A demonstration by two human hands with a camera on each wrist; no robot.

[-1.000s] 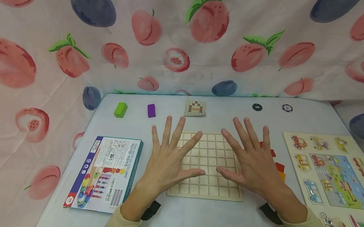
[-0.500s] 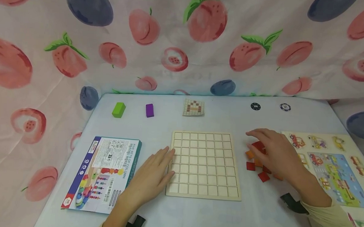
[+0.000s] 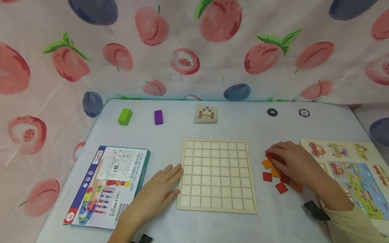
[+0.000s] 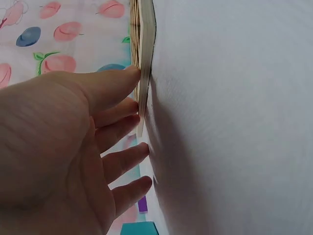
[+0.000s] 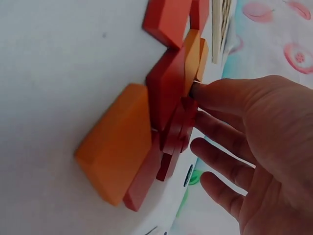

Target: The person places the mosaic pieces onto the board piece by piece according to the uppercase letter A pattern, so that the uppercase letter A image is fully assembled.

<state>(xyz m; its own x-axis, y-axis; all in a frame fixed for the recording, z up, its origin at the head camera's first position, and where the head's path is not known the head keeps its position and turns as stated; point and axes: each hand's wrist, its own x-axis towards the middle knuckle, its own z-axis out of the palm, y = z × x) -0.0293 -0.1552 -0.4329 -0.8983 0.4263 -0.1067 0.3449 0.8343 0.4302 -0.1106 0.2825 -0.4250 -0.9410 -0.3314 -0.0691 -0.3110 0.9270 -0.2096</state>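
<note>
On the pale blue table (image 3: 233, 119) the square wooden grid board (image 3: 217, 175) lies at centre. The left hand (image 3: 155, 194) rests flat, fingers straight, touching the board's left edge. The right hand (image 3: 293, 162), right of the board, pinches a red square tile (image 3: 272, 157) atop the scattered red and orange tiles (image 3: 281, 187).

"FIVE SETS OF COLUMN" on box (image 3: 108, 184)

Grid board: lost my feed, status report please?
Left hand flat against grid board edge. Right hand pinching a red tile from the pile. Board cells empty, nothing blocking.
</note>
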